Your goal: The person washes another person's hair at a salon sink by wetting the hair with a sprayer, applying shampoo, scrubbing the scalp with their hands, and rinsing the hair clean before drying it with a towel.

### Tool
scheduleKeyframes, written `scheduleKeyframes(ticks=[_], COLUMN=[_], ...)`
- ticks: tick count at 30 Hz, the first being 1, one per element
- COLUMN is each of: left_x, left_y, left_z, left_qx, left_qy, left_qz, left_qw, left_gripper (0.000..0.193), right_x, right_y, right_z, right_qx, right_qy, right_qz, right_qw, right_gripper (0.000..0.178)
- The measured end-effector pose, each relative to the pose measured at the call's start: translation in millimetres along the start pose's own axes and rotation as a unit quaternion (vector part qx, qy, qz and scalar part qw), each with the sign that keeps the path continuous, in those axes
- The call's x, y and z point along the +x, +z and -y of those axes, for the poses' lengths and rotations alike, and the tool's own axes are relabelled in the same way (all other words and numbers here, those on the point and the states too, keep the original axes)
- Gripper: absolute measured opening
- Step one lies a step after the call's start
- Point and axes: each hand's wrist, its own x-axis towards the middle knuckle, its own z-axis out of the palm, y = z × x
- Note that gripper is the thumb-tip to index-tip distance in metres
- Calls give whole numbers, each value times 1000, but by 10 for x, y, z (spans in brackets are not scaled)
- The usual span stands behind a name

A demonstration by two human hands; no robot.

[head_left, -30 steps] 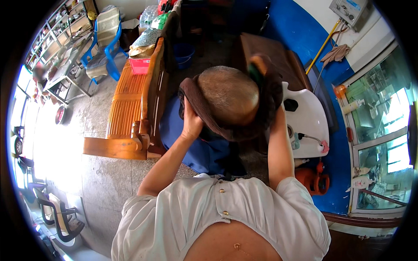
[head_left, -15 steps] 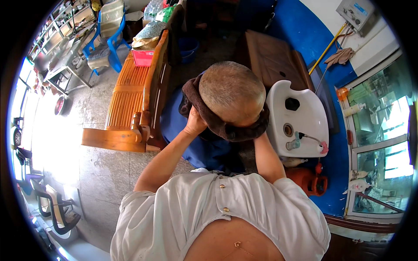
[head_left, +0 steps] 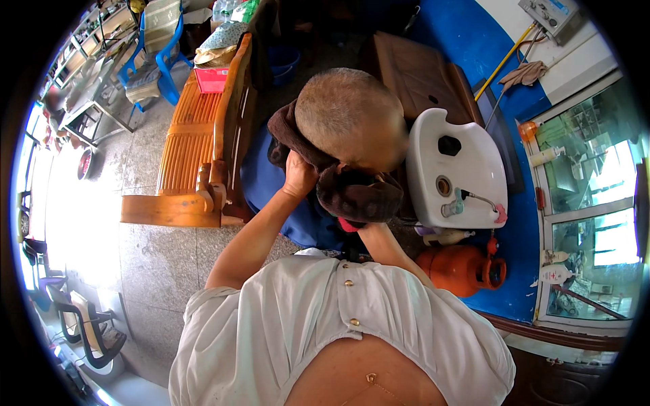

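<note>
A person with close-cropped hair (head_left: 338, 101) sits in front of me, head bowed, a blue cape (head_left: 261, 183) over the body. A dark brown towel (head_left: 362, 196) loops around the neck, its near end bunched below the face. My left hand (head_left: 298, 174) is closed on the towel at the left side of the neck. My right hand (head_left: 369, 231) carries the bunched end in front of the person's chin; towel folds hide its fingers. Something red (head_left: 349, 224) shows at that wrist; I cannot make out its kind.
A white wash basin (head_left: 474, 152) with a tap and hose stands right of the person. Below it lies an orange gas cylinder (head_left: 453, 271). To the left is a wooden bench (head_left: 193, 142) with a pink box (head_left: 211, 79). A blue plastic chair (head_left: 162, 68) stands farther back.
My right hand has moved leftward and nearer to me, drawing the towel's right end away from the neck and bunching it below the face. My left hand stays at the neck.
</note>
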Motion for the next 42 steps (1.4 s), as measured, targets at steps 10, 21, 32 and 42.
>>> scheduleKeyframes(ticks=[10, 21, 32, 42], left_x=[512, 751, 779, 1071], left_y=[-474, -246, -135, -334], left_z=[-155, 1, -265, -106], left_qx=[-190, -320, -276, -399], left_qy=[-228, -189, -189, -222], left_qz=[-55, -44, -77, 179], left_qw=[953, 927, 939, 871], left_gripper=[36, 44, 30, 37], right_x=[-492, 916, 1522, 390], right_y=[-642, 45, 1171, 195], right_z=[-622, -685, -1475, -1333], right_qx=[379, 232, 500, 470], right_qy=[337, 185, 223, 417], right_qz=[166, 214, 584, 221], right_qw=[845, 931, 600, 746], right_gripper=[44, 44, 40, 35])
